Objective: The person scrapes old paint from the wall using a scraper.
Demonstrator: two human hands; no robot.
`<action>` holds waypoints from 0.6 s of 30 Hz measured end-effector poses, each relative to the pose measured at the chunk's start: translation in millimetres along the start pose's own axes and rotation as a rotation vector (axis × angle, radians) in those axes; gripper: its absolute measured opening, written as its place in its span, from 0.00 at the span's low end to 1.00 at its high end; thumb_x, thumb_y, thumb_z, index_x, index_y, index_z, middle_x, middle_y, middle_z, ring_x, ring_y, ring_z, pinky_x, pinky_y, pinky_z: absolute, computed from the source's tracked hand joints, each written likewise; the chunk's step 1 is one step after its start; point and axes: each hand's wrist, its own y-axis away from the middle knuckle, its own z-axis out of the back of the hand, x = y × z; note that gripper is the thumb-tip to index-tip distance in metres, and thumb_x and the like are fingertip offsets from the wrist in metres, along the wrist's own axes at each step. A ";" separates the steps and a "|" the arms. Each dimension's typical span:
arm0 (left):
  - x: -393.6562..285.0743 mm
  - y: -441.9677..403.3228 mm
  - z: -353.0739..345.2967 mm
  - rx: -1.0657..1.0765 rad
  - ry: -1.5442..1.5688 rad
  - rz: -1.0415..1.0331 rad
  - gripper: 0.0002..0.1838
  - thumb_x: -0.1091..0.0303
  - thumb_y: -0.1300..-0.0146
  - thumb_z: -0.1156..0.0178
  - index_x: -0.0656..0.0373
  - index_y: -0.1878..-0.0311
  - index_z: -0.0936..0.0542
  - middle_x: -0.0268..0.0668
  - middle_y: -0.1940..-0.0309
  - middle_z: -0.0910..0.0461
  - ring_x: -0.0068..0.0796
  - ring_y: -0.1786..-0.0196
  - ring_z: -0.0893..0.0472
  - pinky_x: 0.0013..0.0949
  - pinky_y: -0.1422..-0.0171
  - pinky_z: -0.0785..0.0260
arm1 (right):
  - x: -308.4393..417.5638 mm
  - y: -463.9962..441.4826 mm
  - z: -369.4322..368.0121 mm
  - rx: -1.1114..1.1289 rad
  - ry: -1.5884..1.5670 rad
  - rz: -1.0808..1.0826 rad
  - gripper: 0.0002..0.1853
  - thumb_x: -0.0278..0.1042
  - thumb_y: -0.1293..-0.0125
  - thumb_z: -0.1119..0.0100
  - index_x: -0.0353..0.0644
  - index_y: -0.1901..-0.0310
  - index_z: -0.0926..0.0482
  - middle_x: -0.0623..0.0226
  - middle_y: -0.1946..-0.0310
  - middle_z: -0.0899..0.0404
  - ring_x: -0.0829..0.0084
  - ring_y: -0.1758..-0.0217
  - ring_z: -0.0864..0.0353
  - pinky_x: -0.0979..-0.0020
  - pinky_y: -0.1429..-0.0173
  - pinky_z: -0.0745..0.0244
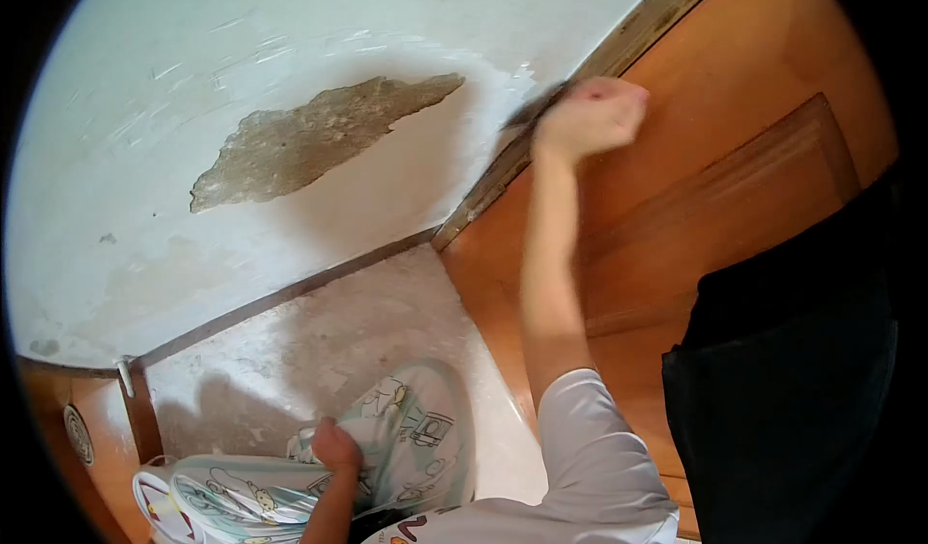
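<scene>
Orange wooden door [696,206] backed the right hand [592,119], blurred and clenched near the frame [496,183]; the left hand [337,446] touched patterned cloth [416,433], its grip impossible to tell.

Bright wall [126,148] | shadowed floor [338,336] | right hand [592,119] blurred | dark curved edges

R arm [552,254] extd fwd w/ R grip [593,119] curled, blurry; L grip [336,445] low, pose unclear.

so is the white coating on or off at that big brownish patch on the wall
Off: the white coating ends at a ragged edge around the brownish patch, baring a rough, darker surface.
</scene>
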 end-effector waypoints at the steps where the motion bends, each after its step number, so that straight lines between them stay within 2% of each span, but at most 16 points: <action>1: -1.1 1.2 1.8 0.011 -0.008 -0.001 0.11 0.67 0.48 0.56 0.63 0.67 0.27 0.50 0.73 0.26 0.53 0.66 0.28 0.48 0.62 0.39 | 4.4 -9.6 9.0 -0.005 -0.019 -0.057 0.21 0.41 0.32 0.67 0.42 0.83 0.41 0.73 0.88 0.43 0.78 0.84 0.45 0.75 0.79 0.48; 2: -1.9 2.2 5.1 0.031 0.005 0.014 0.12 0.66 0.48 0.56 0.63 0.67 0.27 0.50 0.73 0.26 0.53 0.66 0.28 0.48 0.62 0.39 | 18.8 -12.9 8.5 -0.018 -0.205 -0.197 0.22 0.43 0.31 0.68 0.43 0.83 0.42 0.72 0.87 0.42 0.77 0.84 0.45 0.75 0.79 0.48; 4: -8.7 -0.4 11.5 0.078 0.039 0.028 0.12 0.66 0.48 0.56 0.63 0.67 0.27 0.50 0.72 0.26 0.53 0.66 0.28 0.48 0.62 0.39 | 7.9 -1.3 -4.9 -0.072 -0.047 -0.088 0.23 0.44 0.31 0.69 0.43 0.84 0.43 0.73 0.87 0.43 0.77 0.85 0.45 0.76 0.79 0.49; 5: -8.9 1.2 10.3 0.079 0.030 0.023 0.12 0.66 0.47 0.56 0.63 0.67 0.27 0.50 0.72 0.26 0.53 0.66 0.28 0.48 0.62 0.39 | 10.8 3.9 -6.2 0.060 -0.091 -0.052 0.23 0.44 0.31 0.69 0.43 0.83 0.43 0.73 0.87 0.43 0.77 0.84 0.46 0.76 0.80 0.49; 8: -5.2 -0.8 7.8 0.045 0.030 -0.004 0.12 0.65 0.47 0.56 0.63 0.67 0.27 0.51 0.71 0.26 0.54 0.66 0.28 0.48 0.62 0.39 | 20.1 -7.5 -5.5 -0.112 -0.105 -0.148 0.22 0.43 0.31 0.69 0.43 0.83 0.44 0.73 0.87 0.43 0.77 0.84 0.46 0.77 0.80 0.50; 9: -5.8 -1.7 7.2 0.021 0.049 -0.019 0.12 0.65 0.47 0.56 0.63 0.67 0.27 0.51 0.70 0.26 0.54 0.66 0.28 0.48 0.62 0.39 | 16.9 -8.1 1.4 -0.053 -0.123 -0.234 0.22 0.42 0.31 0.69 0.42 0.83 0.43 0.73 0.87 0.43 0.77 0.84 0.45 0.77 0.79 0.49; 12: -7.2 3.8 8.9 0.007 0.053 -0.034 0.10 0.68 0.49 0.55 0.63 0.70 0.28 0.51 0.73 0.27 0.54 0.68 0.29 0.49 0.64 0.41 | 19.9 11.4 -8.4 0.131 -0.027 -0.056 0.21 0.41 0.31 0.68 0.42 0.82 0.42 0.73 0.86 0.42 0.78 0.82 0.44 0.78 0.77 0.47; 13: -8.5 -0.5 8.0 -0.004 0.052 -0.041 0.08 0.69 0.50 0.55 0.63 0.72 0.28 0.50 0.75 0.28 0.54 0.69 0.30 0.50 0.65 0.41 | 19.4 7.7 -9.6 0.015 0.008 -0.037 0.20 0.41 0.31 0.67 0.41 0.81 0.40 0.72 0.85 0.40 0.79 0.80 0.42 0.78 0.75 0.46; 14: -7.4 -2.7 7.1 -0.037 0.068 -0.064 0.08 0.69 0.50 0.55 0.63 0.72 0.28 0.50 0.75 0.28 0.54 0.68 0.30 0.50 0.65 0.41 | 22.9 -1.0 -2.9 -0.054 -0.094 -0.079 0.19 0.39 0.32 0.67 0.40 0.80 0.39 0.71 0.83 0.39 0.79 0.80 0.42 0.77 0.75 0.45; 16: -5.2 2.1 3.5 -0.106 0.099 -0.090 0.09 0.69 0.51 0.54 0.64 0.71 0.28 0.50 0.75 0.28 0.54 0.68 0.30 0.49 0.64 0.41 | 10.5 6.5 -5.8 -0.034 0.033 -0.036 0.19 0.39 0.32 0.66 0.39 0.79 0.38 0.70 0.83 0.39 0.77 0.80 0.41 0.75 0.75 0.43; 18: -0.3 8.5 7.6 0.019 0.031 -0.023 0.09 0.70 0.51 0.54 0.64 0.70 0.27 0.51 0.73 0.27 0.54 0.67 0.29 0.49 0.63 0.40 | -1.0 31.0 -6.2 0.136 -0.052 -0.277 0.19 0.40 0.32 0.66 0.39 0.79 0.38 0.70 0.84 0.39 0.76 0.80 0.41 0.75 0.75 0.43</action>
